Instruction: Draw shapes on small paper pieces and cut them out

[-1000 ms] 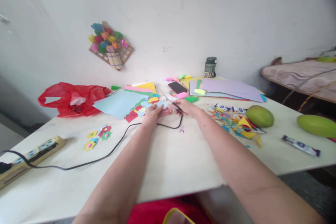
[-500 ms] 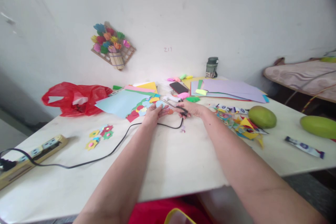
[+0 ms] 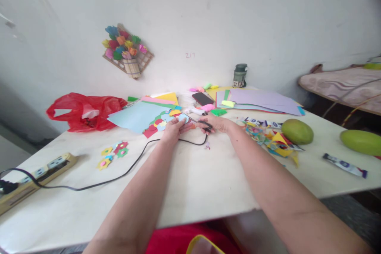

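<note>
My right hand (image 3: 218, 123) is closed round the black handles of a pair of scissors (image 3: 192, 118), whose blades point left. Between the fingers of my left hand (image 3: 173, 130) is a small light blue paper piece (image 3: 181, 117), held right at the blades. Coloured paper cutouts (image 3: 155, 127) in red, yellow, blue and green lie just left of my left hand. A black cable (image 3: 193, 143) runs across the table below both hands.
Paper flowers (image 3: 114, 152) and a power strip (image 3: 38, 178) lie left, near a red plastic bag (image 3: 89, 111). Paper scraps (image 3: 276, 143), green fruits (image 3: 297, 131) and a glue tube (image 3: 345, 165) are on the right. Behind are a phone (image 3: 203, 99), paper sheets (image 3: 262, 100) and a bottle (image 3: 239, 75).
The scissors' blades look closer together, at the light blue paper piece. Both hands have stayed in nearly the same place.
</note>
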### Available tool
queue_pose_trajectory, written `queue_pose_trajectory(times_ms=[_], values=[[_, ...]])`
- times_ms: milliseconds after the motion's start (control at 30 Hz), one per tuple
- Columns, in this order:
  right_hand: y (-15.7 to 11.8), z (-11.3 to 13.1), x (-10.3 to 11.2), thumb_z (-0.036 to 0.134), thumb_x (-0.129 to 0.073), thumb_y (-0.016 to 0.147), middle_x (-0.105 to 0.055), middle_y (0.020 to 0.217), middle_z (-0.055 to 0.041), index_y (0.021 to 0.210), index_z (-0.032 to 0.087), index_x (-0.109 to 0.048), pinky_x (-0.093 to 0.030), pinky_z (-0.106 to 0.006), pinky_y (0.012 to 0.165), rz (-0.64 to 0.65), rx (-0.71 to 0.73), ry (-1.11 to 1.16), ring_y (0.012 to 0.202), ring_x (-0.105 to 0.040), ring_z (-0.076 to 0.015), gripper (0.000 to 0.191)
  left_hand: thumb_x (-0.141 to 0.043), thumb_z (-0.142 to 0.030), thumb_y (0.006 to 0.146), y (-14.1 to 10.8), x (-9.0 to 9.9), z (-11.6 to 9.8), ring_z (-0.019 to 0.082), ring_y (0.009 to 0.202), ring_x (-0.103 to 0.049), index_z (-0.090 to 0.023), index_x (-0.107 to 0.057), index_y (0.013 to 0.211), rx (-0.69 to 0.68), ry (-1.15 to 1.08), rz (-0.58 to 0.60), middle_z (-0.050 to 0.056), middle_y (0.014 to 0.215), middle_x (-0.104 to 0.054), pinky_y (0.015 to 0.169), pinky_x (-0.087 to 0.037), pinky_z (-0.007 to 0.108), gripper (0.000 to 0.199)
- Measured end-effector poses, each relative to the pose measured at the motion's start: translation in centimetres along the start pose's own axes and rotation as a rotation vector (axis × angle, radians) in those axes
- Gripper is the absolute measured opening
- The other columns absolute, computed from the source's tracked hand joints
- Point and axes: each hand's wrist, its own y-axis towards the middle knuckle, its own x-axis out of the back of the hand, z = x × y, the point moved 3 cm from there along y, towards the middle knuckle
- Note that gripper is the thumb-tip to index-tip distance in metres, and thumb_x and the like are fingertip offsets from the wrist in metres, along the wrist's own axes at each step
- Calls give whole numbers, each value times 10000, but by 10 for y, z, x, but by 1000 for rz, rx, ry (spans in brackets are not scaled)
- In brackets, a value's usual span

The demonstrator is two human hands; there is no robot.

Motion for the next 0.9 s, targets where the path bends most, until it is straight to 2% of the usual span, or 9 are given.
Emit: queue_pose_trajectory(times_ms=[200,333,567,800,900], values=[[1,-1,0,339,-519,807,-574,526,1,724,157,-521,-240,-150,304,5,13,-15,392,-488,-61,200,-660,-136,745,3,2,2,187,738,-696,-112,-608,794,0,-7,40,73,746,-702,725,-565,285,75],[2,-4,1,308,-490,819,-574,535,-7,730,152,-532,-245,-151,303,0,20,9,390,-488,-61,184,-659,-115,737,4,4,3,189,760,-696,-111,-611,763,-28,-37,60,59,730,-693,780,-560,307,55],[6,-11,6,342,-480,841,-599,552,-7,794,150,-561,-282,-148,314,16,28,-15,380,-473,-59,214,-647,-83,741,1,3,1,180,755,-696,-98,-628,787,-34,-42,86,60,746,-699,789,-560,296,52],[1,-6,5,402,-520,841,-608,546,-7,775,151,-567,-304,-153,318,34,60,-46,391,-486,-67,264,-720,-160,700,3,6,4,179,666,-695,-111,-597,750,45,67,213,74,702,-703,605,-567,240,142],[1,-7,7,391,-509,851,-606,540,-1,762,156,-568,-299,-157,316,47,51,-61,358,-449,-57,259,-741,-171,672,2,5,4,181,645,-692,-116,-587,729,52,90,241,73,686,-704,578,-557,228,173]])
